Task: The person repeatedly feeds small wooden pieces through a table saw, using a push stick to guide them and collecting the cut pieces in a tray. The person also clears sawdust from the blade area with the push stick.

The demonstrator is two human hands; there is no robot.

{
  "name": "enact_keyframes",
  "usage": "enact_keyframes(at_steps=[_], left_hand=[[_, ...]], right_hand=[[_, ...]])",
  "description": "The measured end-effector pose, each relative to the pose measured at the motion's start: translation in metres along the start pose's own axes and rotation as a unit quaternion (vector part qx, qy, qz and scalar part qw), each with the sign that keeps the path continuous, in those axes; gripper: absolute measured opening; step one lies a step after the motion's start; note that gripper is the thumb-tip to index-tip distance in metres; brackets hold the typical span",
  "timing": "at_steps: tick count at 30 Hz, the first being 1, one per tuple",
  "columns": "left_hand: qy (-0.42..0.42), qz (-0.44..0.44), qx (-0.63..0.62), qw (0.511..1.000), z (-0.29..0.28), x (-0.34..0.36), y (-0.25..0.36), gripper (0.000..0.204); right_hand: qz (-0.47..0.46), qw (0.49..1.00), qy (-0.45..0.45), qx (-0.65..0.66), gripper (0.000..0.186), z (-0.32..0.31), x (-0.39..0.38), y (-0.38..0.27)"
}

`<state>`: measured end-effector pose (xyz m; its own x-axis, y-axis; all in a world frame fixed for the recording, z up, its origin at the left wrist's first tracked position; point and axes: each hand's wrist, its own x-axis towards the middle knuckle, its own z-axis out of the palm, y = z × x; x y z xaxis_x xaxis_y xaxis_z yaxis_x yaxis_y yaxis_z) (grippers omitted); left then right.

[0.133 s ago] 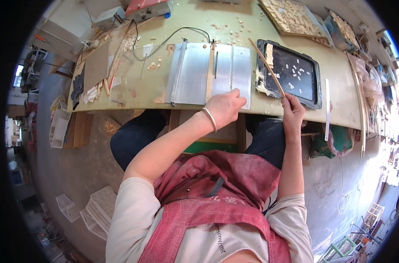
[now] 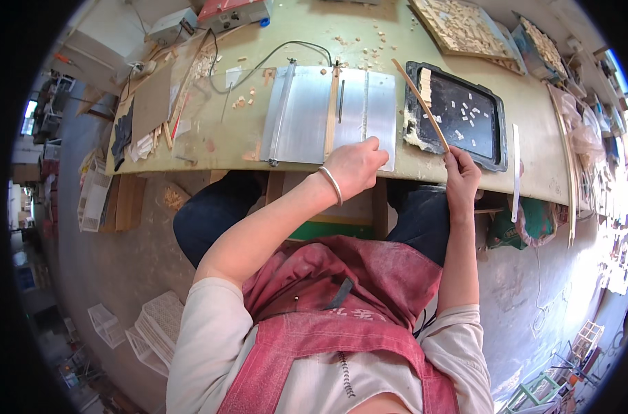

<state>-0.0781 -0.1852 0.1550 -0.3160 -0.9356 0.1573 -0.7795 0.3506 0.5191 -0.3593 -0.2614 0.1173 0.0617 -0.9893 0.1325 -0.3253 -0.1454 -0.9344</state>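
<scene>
My right hand (image 2: 463,174) pinches the lower end of a thin wooden strip (image 2: 430,117). The strip slants up and left, its far part over the left side of a black tray (image 2: 501,138). Closed, with the fingers curled in, my left hand (image 2: 357,165) is at the near right part of a flat silver metal plate (image 2: 381,110); whatever its fingers may hold is hidden. Across the plate runs a wooden bar (image 2: 333,110), with a narrow dark slot (image 2: 341,101) beside it. A metal rail (image 2: 282,114) lies along the plate's left side.
Small pale pieces and a wooden block (image 2: 425,87) lie in the tray. Right of it a steel ruler (image 2: 515,172) overhangs the table edge. A board of wood pieces (image 2: 459,27) is at the back right. Behind the plate curves a black cable (image 2: 279,50); a dark glove (image 2: 123,134) lies far left.
</scene>
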Motion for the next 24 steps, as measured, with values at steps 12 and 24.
enact_keyframes(at_steps=[12,24], left_hand=[[-0.033,-0.017,-0.018,0.999,-0.007,0.008,-0.011,0.008],[-0.107,0.013,0.059,0.992,0.004,0.016,-0.007,0.017]], right_hand=[[-0.005,0.998,-0.014,-0.059,0.019,0.007,0.01,-0.003],[-0.018,0.999,-0.028,0.001,0.022,0.002,0.011,0.029]])
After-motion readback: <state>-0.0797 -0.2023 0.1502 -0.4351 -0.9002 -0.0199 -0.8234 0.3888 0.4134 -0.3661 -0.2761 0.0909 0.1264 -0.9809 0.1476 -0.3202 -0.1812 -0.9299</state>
